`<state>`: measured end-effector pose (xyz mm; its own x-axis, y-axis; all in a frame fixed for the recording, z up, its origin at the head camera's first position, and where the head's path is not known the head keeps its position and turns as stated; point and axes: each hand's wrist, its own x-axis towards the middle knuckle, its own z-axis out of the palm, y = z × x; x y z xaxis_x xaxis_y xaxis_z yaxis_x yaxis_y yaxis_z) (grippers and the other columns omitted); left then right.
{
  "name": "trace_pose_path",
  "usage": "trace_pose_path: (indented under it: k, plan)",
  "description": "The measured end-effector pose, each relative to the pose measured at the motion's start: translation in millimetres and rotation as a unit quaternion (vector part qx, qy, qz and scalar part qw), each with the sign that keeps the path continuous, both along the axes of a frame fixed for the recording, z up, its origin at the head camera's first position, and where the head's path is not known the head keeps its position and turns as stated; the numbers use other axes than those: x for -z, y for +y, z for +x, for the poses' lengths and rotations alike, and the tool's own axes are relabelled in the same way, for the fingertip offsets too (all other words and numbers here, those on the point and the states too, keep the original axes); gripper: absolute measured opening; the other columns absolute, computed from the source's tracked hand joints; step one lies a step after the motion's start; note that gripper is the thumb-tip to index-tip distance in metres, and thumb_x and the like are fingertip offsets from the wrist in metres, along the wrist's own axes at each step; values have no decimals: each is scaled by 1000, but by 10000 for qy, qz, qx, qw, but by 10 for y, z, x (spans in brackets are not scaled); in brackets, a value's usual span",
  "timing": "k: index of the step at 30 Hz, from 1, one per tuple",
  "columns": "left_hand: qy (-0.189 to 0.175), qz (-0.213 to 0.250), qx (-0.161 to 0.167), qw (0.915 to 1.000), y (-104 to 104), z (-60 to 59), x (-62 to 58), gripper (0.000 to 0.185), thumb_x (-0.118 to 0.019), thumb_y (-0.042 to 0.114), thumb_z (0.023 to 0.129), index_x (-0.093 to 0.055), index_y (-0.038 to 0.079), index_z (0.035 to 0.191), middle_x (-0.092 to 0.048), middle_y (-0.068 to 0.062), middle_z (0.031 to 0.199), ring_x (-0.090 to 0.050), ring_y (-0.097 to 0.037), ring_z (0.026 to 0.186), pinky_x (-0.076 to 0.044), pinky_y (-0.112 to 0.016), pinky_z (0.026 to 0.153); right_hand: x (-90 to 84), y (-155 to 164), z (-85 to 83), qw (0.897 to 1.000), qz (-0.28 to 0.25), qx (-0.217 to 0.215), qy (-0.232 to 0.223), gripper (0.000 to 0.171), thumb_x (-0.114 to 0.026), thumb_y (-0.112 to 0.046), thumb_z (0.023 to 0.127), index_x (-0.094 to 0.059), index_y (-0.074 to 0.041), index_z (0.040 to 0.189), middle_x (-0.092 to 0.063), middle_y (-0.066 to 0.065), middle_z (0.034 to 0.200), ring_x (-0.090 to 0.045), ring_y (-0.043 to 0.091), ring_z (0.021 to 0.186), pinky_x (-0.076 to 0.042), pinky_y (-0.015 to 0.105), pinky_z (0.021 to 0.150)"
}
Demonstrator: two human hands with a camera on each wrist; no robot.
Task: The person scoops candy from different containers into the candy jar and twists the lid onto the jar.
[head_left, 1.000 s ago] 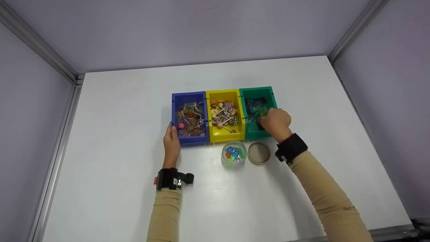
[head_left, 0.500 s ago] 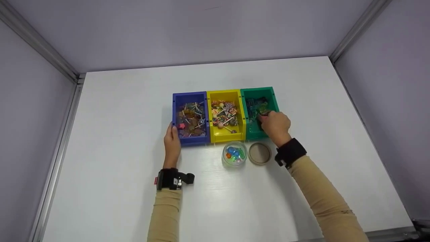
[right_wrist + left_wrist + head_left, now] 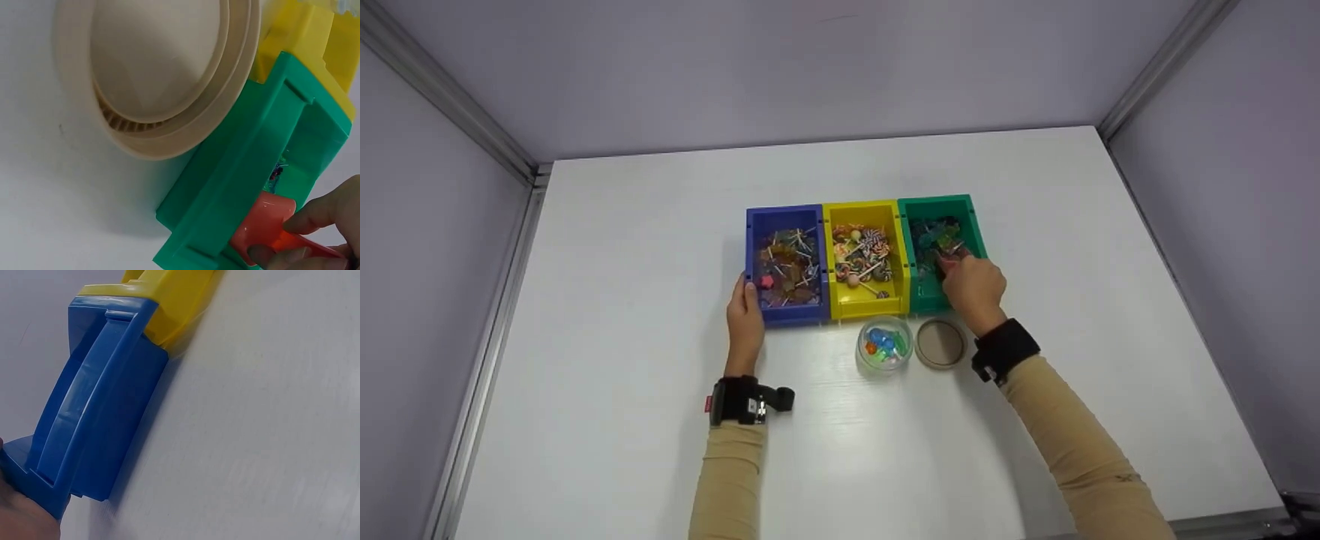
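Three joined bins stand mid-table: a blue bin (image 3: 753,225), a yellow bin (image 3: 861,205) and a green bin (image 3: 934,199), each holding wrapped sweets. My right hand (image 3: 960,266) reaches over the green bin's near end and pinches an orange plastic tool (image 3: 261,225), whose tip is inside the bin among the green and blue sweets. The tool's front end is hidden. My left hand (image 3: 744,300) lies flat on the table, with its fingers against the blue bin's near left corner (image 3: 34,495).
A small clear jar (image 3: 883,343) with several coloured sweets stands just in front of the yellow bin. Its beige lid (image 3: 940,342) lies upside down beside it, in front of the green bin (image 3: 247,152). White table, grey walls on three sides.
My right hand has drawn back a little toward the green bin's near end, uncovering more of the sweets. The left hand and the bins have not moved.
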<state>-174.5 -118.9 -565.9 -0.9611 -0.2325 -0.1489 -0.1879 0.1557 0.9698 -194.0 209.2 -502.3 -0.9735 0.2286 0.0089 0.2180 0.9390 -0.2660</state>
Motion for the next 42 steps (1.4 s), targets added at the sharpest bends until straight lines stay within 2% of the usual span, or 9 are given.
trace_pose_path:
  k: [5, 15, 25, 30, 42]
  plan:
    - [35, -52, -22, 10000, 8, 0, -24, 49, -31, 19, 106, -28, -4, 149, -29, -22, 156, -25, -34, 149, -22, -43, 125, 48, 1, 18, 9994, -139, 74, 299, 32, -49, -14, 91, -64, 6, 70, -67, 26, 73, -66, 39, 68, -56, 54, 59]
    - [131, -24, 57, 9999, 6, 6, -12, 48, -32, 18, 106, -28, -5, 149, -30, -23, 156, -25, -35, 149, -22, -43, 125, 179, 20, 42, 9972, -412, 202, 589, 35, -50, -15, 94, -67, 11, 76, -68, 30, 77, -68, 43, 72, -56, 57, 61]
    - [86, -31, 185, 9998, -2, 16, -13, 50, -30, 20, 107, -24, -4, 150, -27, -21, 158, -23, -33, 150, -22, -43, 125, 324, 3, 52, 9896, -459, 68, 1358, 36, -51, -13, 94, -60, 5, 65, -64, 28, 67, -66, 42, 64, -54, 56, 56]
    - [72, 39, 165, 9998, -14, 6, -4, 50, -29, 20, 107, -24, -3, 151, -26, -20, 159, -22, -32, 150, -20, -42, 126, 386, 22, 71, 9866, -536, -65, 1537, 32, -53, -12, 94, -59, 6, 68, -62, 25, 66, -64, 39, 62, -53, 54, 56]
    - [-2, 50, 104, 9999, 3, 20, -35, 50, -30, 21, 107, -25, -3, 150, -27, -21, 158, -23, -33, 150, -21, -43, 126, 511, 57, 112, 9795, -520, -164, 1941, 28, -58, -13, 92, -61, 9, 75, -61, 27, 67, -64, 43, 64, -53, 55, 57]
